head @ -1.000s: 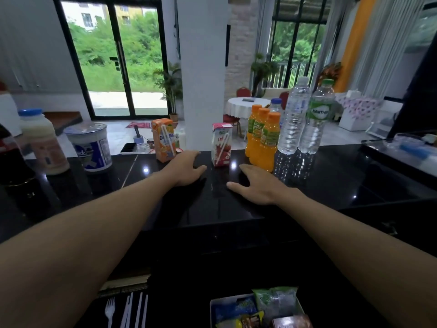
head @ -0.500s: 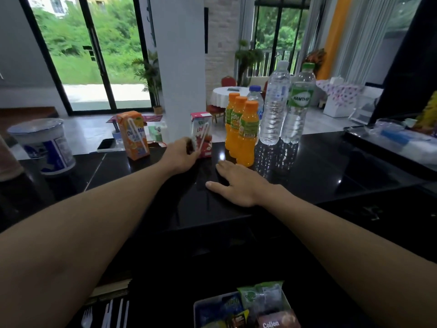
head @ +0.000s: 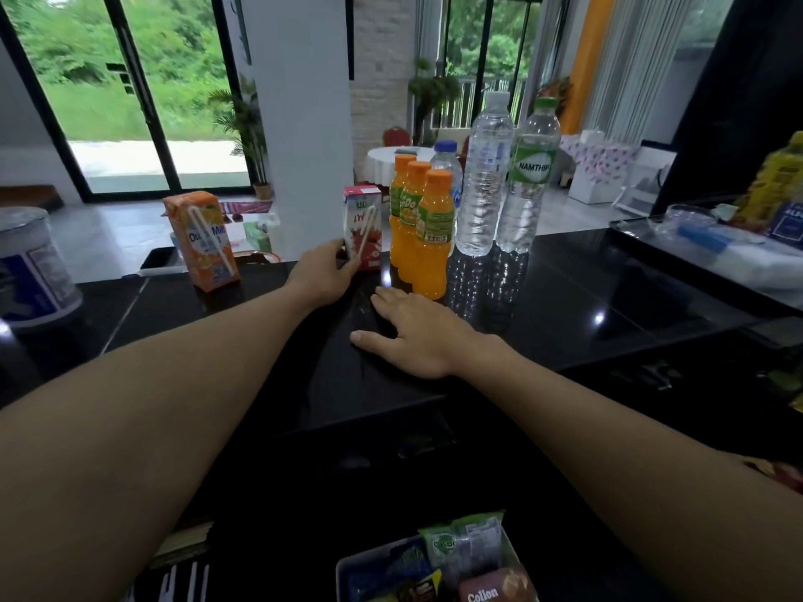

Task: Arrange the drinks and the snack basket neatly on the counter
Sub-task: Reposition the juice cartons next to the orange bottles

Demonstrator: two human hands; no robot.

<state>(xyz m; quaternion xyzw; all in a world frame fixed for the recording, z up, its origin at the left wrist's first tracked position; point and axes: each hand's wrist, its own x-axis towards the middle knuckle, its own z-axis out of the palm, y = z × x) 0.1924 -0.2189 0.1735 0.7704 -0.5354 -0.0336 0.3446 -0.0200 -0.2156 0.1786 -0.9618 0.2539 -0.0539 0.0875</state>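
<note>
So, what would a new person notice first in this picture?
The cluster of three orange juice bottles and two tall clear plastic water bottles stands at the middle back of the glossy black counter. Just left of it, the left hand holds a small red-and-white drink carton, while the right hand lies flat on the counter nearer the camera.

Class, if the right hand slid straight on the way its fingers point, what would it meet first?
Most likely the left hand, which holds the red carton. The right hand lies flat, fingers aimed that way; the orange bottles stand just right of that line.
</note>
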